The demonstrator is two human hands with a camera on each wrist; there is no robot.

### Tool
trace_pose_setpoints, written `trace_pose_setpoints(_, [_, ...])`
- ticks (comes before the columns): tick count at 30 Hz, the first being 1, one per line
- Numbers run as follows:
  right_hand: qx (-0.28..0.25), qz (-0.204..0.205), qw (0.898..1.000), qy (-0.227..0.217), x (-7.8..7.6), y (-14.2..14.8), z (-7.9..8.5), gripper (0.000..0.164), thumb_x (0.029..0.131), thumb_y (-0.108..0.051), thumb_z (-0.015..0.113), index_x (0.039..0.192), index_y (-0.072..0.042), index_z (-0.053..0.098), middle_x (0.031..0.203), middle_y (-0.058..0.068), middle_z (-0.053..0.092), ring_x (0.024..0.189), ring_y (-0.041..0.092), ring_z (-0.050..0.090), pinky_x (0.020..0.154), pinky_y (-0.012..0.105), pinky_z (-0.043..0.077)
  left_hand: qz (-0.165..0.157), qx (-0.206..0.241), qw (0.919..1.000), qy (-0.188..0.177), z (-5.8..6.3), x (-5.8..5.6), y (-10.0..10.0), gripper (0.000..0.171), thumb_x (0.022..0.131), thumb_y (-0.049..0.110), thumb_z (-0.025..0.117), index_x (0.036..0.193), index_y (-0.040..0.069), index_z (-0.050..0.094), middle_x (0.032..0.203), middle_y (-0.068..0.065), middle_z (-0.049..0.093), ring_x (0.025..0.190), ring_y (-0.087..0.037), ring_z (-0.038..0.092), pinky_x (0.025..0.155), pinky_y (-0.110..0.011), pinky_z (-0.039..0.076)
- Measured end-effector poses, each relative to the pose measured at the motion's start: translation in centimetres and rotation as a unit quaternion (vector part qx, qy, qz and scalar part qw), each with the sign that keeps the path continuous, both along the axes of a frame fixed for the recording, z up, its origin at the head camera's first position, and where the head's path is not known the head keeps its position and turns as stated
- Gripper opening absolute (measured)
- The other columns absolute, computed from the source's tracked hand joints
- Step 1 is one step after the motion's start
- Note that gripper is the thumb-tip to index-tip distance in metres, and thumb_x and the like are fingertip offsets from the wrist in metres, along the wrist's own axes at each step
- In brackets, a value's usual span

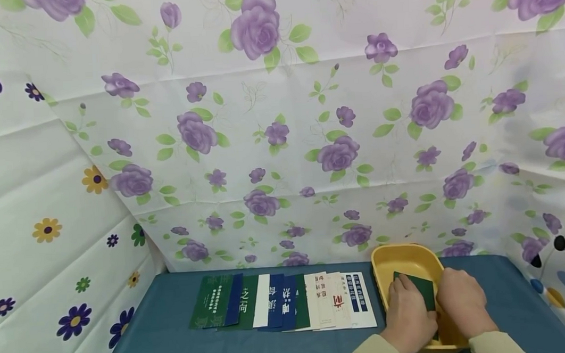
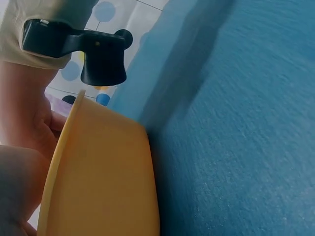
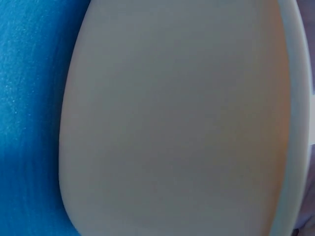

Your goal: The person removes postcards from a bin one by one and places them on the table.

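A yellow plastic basin point(image 1: 382, 254) stands at the table's right end, and both hands work at it. Inside it a dark green card or booklet point(image 1: 425, 291) stands tilted. My left hand point(image 1: 407, 311) holds this green card, its fingers over the top and its thumb along the right side. My right hand point(image 1: 463, 297) is bent over the basin's right side; its fingertips are hidden, so any grip cannot be made out. The left wrist view shows the basin's outer wall point(image 2: 106, 172) with part of a hand behind the rim. In the right wrist view the basin's side point(image 3: 172, 123) fills most of the picture.
Left of the basin, an overlapping row of green, blue and white printed booklets point(image 1: 270, 302) lies on the blue-green table point(image 1: 176, 352). A flowered sheet point(image 1: 287, 171) hangs behind the table, with patterned sheets at both sides. A black device point(image 2: 103, 59) sits at a sleeve.
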State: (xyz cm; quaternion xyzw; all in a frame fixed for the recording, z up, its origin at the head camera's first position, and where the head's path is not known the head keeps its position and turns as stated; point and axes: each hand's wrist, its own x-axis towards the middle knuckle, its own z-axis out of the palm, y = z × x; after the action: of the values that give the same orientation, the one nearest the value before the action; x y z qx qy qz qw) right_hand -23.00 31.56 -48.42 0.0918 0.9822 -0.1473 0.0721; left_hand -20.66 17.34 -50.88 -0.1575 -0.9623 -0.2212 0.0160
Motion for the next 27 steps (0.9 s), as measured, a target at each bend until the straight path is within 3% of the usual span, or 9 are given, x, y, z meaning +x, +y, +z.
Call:
trace_pose_setpoints(5, [0.004,-0.002,1.0,0.003,0.0,-0.1,0.3,0.011,0.088,-0.003,0.049,0.086,0.004,0.057,0.072,0.014,0.055,0.061,0.03,0.055,0.047,0.041,0.044,0.044,-0.009,0.9982,-0.039,0.0,-0.1,0.8,0.09,0.074,0.048,0.069,0.141,0.0,0.032,0.136,-0.015,0.039,0.123,-0.023,0.039,0.088,-0.027,0.041])
trace_pose_setpoints(9, [0.003,0.002,1.0,-0.003,0.2,-0.2,0.4,0.011,0.088,-0.003,0.049,0.085,0.003,0.057,0.071,0.013,0.055,0.06,0.029,0.056,0.047,0.041,0.043,0.073,-0.057,0.9944,-0.05,-0.4,0.0,1.3,0.09,0.073,0.052,0.068,0.139,0.001,0.035,0.133,-0.015,0.042,0.117,-0.023,0.042,0.083,-0.029,0.044])
trace_pose_setpoints(13, [0.002,0.002,1.0,-0.001,0.3,-0.3,0.5,0.011,0.088,-0.002,0.048,0.084,0.003,0.057,0.07,0.012,0.055,0.06,0.028,0.055,0.046,0.04,0.043,0.068,-0.133,0.9885,-0.021,-0.6,0.0,1.6,0.092,0.072,0.06,0.065,0.137,0.001,0.039,0.128,-0.015,0.046,0.111,-0.024,0.045,0.082,-0.029,0.044])
trace_pose_setpoints(17, [0.003,0.001,1.0,0.006,0.2,-0.3,0.5,0.011,0.088,-0.002,0.047,0.083,0.002,0.057,0.069,0.012,0.054,0.058,0.028,0.054,0.045,0.039,0.042,0.061,-0.18,0.9817,0.003,-0.9,0.1,1.7,0.092,0.073,0.064,0.062,0.136,0.0,0.042,0.127,-0.017,0.047,0.11,-0.027,0.045,0.084,-0.03,0.043])
trace_pose_setpoints(27, [0.008,0.005,1.0,0.005,0.0,0.0,0.1,0.009,0.085,-0.001,0.05,0.081,0.001,0.058,0.067,0.011,0.054,0.057,0.026,0.053,0.046,0.039,0.042,0.061,-0.241,0.968,-0.035,-1.1,-0.1,2.4,0.084,0.071,0.063,0.064,0.133,0.008,0.047,0.129,-0.01,0.048,0.109,-0.027,0.047,0.089,-0.035,0.041])
